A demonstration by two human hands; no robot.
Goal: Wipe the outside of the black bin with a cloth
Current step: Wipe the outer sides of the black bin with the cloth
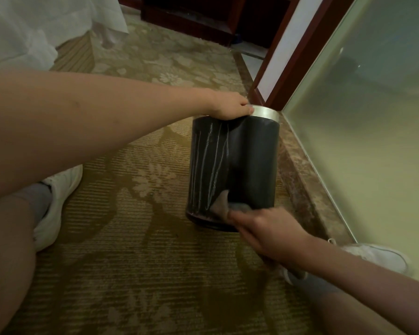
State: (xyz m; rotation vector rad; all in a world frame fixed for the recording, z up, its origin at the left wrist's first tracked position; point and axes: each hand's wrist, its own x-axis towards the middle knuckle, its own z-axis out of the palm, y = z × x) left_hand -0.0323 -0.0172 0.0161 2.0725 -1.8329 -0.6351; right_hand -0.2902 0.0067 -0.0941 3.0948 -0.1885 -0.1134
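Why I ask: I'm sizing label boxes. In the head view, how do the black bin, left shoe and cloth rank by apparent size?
1. the black bin
2. the left shoe, nearer the camera and partly hidden by the leg
3. the cloth, partly bunched under the right hand, so its full size is unsure

Glossy black bin (249, 151) with metal rim (266, 112); soft cloth (224, 201); ribbed carpet (136, 238).
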